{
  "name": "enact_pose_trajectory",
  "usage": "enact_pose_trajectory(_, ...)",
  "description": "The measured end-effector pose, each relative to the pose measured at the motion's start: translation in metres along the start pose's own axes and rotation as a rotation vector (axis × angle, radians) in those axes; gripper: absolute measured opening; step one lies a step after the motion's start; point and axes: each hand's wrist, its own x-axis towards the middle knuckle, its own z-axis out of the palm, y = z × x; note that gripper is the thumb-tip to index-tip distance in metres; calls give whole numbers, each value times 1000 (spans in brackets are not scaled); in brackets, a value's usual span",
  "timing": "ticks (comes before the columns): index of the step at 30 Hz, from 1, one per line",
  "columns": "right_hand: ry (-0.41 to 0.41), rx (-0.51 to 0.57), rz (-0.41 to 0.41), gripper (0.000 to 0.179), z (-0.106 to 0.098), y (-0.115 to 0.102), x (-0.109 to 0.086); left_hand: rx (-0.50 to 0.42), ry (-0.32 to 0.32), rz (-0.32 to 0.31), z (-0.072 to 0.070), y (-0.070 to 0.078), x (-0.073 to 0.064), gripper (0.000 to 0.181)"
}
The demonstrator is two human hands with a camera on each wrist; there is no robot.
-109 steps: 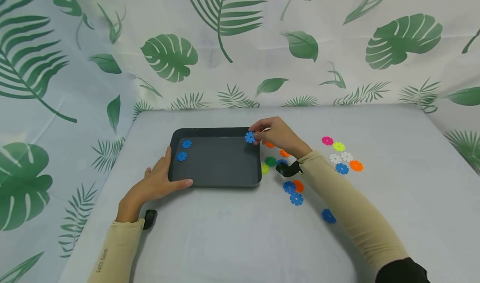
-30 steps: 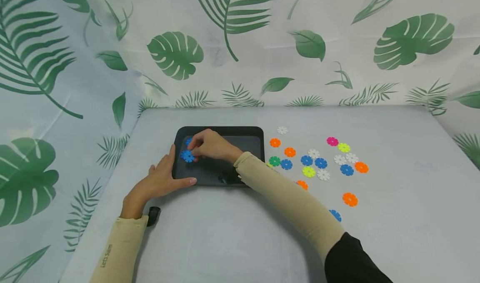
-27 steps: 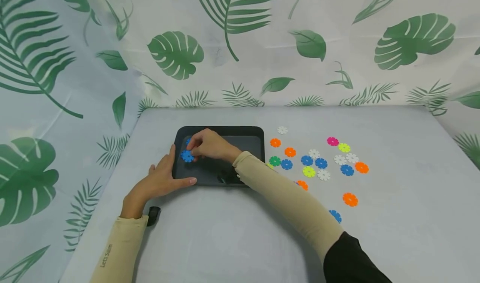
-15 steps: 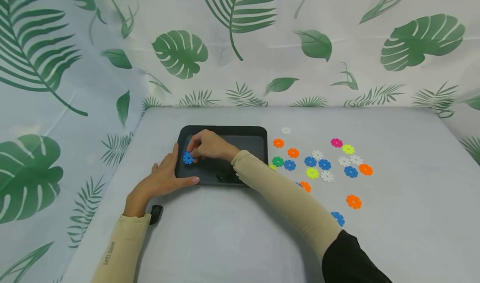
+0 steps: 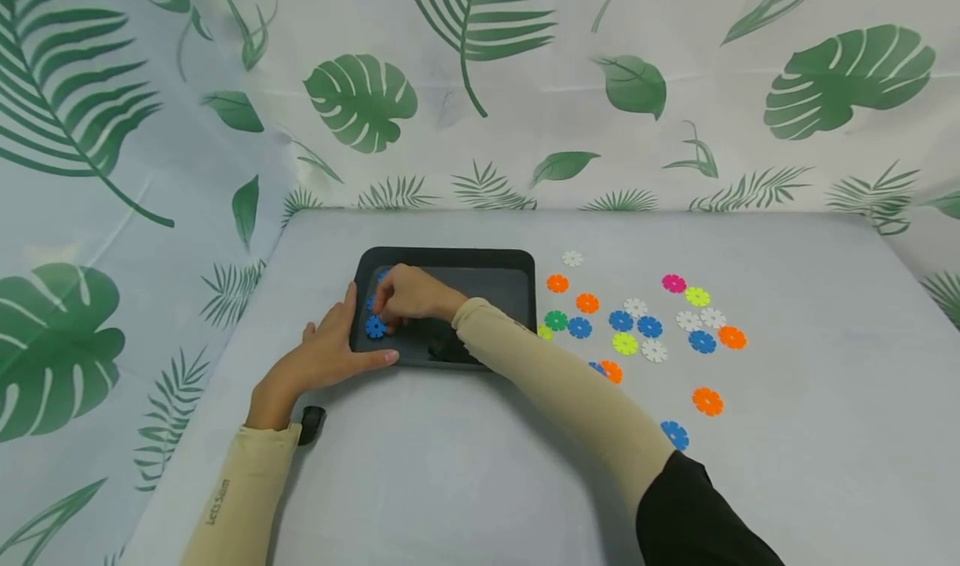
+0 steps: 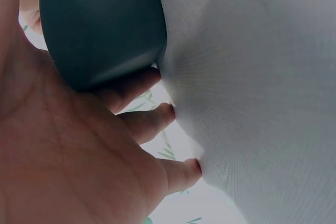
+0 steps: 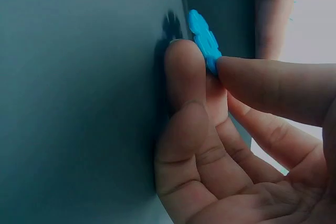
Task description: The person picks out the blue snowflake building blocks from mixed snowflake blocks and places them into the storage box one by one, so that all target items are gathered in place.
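Note:
My right hand [image 5: 416, 293] is over the left part of a dark grey tray [image 5: 498, 287]. It pinches a blue snowflake-shaped disc [image 7: 206, 40] between thumb and fingertips, tilted close to the tray floor in the right wrist view. In the head view this blue disc [image 5: 375, 327] sits nearest the tray's front. Two other blue discs lie behind it in a column, partly covered by the hand. My left hand [image 5: 318, 358] rests against the tray's front left corner, thumb along the near rim, other fingers extended by the left side. Its fingertips [image 6: 168, 111] touch the table in the left wrist view.
Loose snowflake discs lie scattered right of the tray, among them an orange disc [image 5: 707, 401], a green disc [image 5: 556, 321], a pink disc [image 5: 673, 283] and a white disc [image 5: 572, 258]. A blue disc [image 5: 674, 434] is partly under the right sleeve [image 5: 570, 391]. Leaf-printed cloth [image 5: 510, 91] walls the table.
My right hand has carried the blue disc from the tray's right end to its left side, then slightly toward the front, below the two other blue discs. The left hand stays at the corner.

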Motion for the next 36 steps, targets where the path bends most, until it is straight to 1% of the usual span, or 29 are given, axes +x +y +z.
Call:
enact_pose_trajectory(6,-5,-23,6,7,4,-2,5,-5,-2,0,0,2,0,134)
enact_pose_trajectory(12,16,-39,12,8,8,-2,10,8,8,6,1,1,1,134)
enact_pose_trajectory(15,25,-73,11,8,10,-3,12,11,15,13,1,0,1,134)
enact_pose_trajectory(20,15,-155,15,6,12,-4,15,8,16,17,1,-1,1,133)
enact_pose_trajectory(23,7,-176,26,8,13,-4,17,0,14,20,1,0,0,132)
enact_pose_trajectory(27,7,-178,25,12,12,-5,16,-2,15,21,1,1,1,132)
enact_pose_trajectory(32,16,-187,5,14,10,-6,12,0,16,13,1,1,1,133)
enact_pose_trajectory(36,3,-143,-8,14,7,-3,9,-1,11,10,1,1,0,133)
